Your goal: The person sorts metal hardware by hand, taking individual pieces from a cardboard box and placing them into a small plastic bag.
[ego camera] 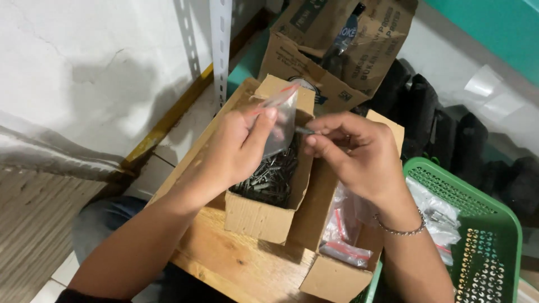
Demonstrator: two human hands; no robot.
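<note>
My left hand (236,148) pinches a small clear plastic bag (281,120) with a red seal strip and holds it upright over an open cardboard box (258,216). The box is full of dark metal screws (269,177). My right hand (353,151) holds one dark screw (305,131) between thumb and fingers, its tip at the side of the bag. A thin bracelet circles my right wrist.
A second cardboard box (331,278) to the right holds filled clear bags with red strips (345,235). A green plastic basket (494,207) with more bags stands at the far right. Both boxes rest on a wooden stool (236,261). A larger open carton (337,50) sits behind.
</note>
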